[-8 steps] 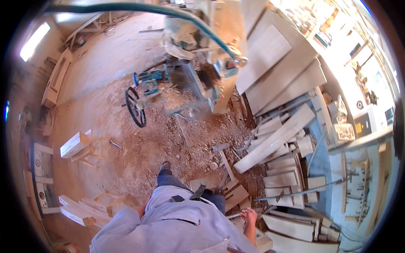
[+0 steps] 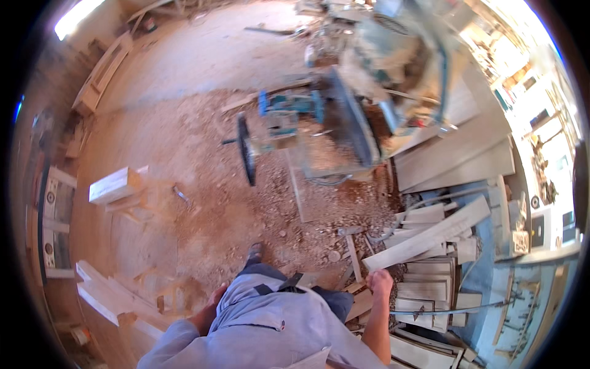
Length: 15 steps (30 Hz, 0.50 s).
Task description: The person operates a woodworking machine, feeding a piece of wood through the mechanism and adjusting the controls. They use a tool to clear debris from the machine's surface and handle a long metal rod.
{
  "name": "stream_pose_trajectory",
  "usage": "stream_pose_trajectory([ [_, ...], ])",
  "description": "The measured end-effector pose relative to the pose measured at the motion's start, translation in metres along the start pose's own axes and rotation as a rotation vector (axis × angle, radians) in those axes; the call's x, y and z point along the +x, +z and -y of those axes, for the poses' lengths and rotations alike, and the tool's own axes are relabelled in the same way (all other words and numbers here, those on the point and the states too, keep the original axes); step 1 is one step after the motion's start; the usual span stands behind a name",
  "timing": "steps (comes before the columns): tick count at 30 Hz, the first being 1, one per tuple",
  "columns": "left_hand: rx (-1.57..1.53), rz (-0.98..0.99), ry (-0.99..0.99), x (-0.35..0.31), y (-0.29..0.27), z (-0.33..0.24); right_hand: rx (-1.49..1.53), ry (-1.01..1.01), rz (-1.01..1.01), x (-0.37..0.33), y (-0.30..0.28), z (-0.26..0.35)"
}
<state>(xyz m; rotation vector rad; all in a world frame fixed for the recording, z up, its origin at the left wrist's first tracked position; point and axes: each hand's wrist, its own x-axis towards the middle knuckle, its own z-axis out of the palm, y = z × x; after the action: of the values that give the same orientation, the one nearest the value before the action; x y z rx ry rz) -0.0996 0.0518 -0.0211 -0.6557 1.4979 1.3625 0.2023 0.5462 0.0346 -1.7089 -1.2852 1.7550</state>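
Note:
My right hand (image 2: 380,280) hangs out to my right with its fingers curled, and nothing shows in it. In the picture it overlaps the near end of a long pale board (image 2: 430,232), but I cannot tell that it touches it. My left hand (image 2: 216,296) hangs at my left side, partly behind my clothing, its fingers hidden. Ahead stands a dusty woodworking machine (image 2: 344,132) with a black handwheel (image 2: 246,149) and blue-green parts. A hammer (image 2: 353,246) leans by the wood pile on the right.
Stacked offcuts (image 2: 424,289) and leaning panels (image 2: 458,163) line the right side. Left of me are a wooden beam on a small stand (image 2: 114,186) and long timbers (image 2: 101,295). Wood chips (image 2: 215,215) cover the floor around the machine. A hose (image 2: 442,80) hangs near it.
My view has turned left and moved forward, so the machine and wood pile appear farther right. My right hand has swung forward and up. The left hand stays beside my body.

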Motion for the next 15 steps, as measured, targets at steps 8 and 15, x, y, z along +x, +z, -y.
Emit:
stream_pose_trajectory([
  [8, -0.694, 0.069, -0.009, 0.028, -0.127, -0.086, -0.09, -0.381, 0.286, 0.002, 0.316, 0.162],
  [15, -0.634, -0.374, 0.289, 0.057, -0.143, -0.177, -0.248, -0.712, 0.249, 0.021, 0.442, 0.243],
])
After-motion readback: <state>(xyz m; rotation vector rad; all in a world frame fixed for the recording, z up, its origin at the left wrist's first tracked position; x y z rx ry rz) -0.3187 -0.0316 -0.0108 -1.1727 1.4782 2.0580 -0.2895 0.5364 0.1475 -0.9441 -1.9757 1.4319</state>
